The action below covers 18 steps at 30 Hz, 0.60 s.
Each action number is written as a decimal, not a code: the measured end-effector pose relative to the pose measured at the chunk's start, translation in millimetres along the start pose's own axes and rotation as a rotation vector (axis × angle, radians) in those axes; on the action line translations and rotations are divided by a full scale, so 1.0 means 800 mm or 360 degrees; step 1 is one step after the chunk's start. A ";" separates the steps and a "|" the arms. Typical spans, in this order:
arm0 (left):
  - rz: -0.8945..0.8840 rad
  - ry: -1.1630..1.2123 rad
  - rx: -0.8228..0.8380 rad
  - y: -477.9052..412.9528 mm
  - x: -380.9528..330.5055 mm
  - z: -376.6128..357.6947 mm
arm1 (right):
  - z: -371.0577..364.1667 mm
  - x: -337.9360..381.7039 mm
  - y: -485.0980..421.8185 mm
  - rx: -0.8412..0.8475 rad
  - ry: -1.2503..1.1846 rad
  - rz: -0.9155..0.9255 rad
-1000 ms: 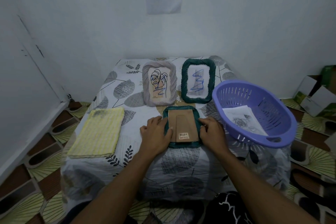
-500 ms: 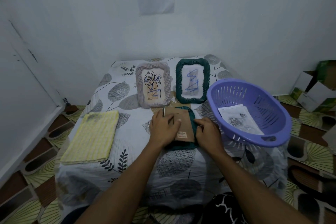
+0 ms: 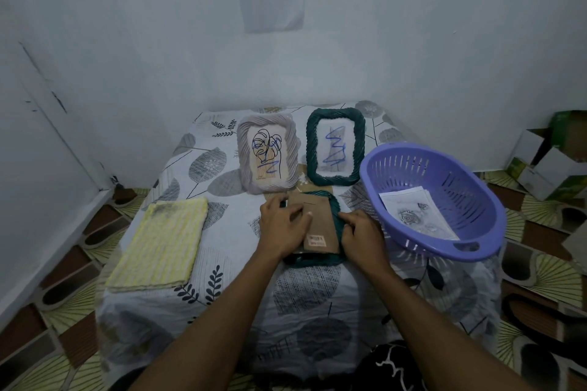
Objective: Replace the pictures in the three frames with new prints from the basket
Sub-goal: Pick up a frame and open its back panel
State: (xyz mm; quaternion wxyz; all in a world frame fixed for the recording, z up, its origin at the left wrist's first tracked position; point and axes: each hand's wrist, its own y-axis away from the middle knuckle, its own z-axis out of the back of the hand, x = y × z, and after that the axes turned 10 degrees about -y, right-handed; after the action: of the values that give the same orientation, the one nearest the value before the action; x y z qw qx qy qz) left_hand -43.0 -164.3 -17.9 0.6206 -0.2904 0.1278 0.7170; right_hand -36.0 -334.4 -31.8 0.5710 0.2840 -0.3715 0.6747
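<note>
Since a second ago the brown backing board (image 3: 319, 225) has slid toward the left of the face-down green frame (image 3: 336, 219), and the left hand (image 3: 284, 227) has moved over onto it. That frame lies near the front middle of the desk (image 3: 222, 263). The left hand presses flat on the board with its fingers spread; the right hand (image 3: 360, 233) pinches the frame's right rim to steady it.

The board looks thin, light and stiff, best taken by an exposed edge. The twisted rim gives a sure hold, but any glass underneath would be fragile, so the frame should stay flat.

Three frames are in sight: this one, plus a grey frame (image 3: 268, 157) and a second green frame (image 3: 335, 147) propped side by side behind it, each with a scribbled picture. One purple basket (image 3: 476, 251) sits to the right, holding at least one print (image 3: 416, 213); how many are stacked there I cannot tell. One yellow cloth (image 3: 162, 241) lies folded on the left.
</note>
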 end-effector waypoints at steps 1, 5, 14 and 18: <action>0.0037 0.0072 0.0025 0.000 -0.001 0.001 | 0.000 0.000 0.000 -0.0001 -0.0001 0.0004; 0.0101 0.0257 0.0054 0.000 -0.007 0.000 | 0.000 -0.001 0.000 -0.0002 -0.0008 0.0016; 0.0436 0.0801 -0.0129 -0.005 -0.013 0.015 | -0.001 -0.001 0.001 -0.0007 -0.0018 0.0024; 0.0395 0.0661 -0.0124 -0.002 -0.005 0.014 | -0.001 0.000 0.002 -0.0013 -0.0006 0.0016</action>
State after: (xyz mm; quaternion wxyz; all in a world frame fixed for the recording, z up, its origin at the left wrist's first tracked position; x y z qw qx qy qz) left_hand -44.3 -160.9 -6.2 0.4765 -0.4373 0.2595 0.7172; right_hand -37.4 -333.4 -32.3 0.5681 0.2811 -0.3766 0.6755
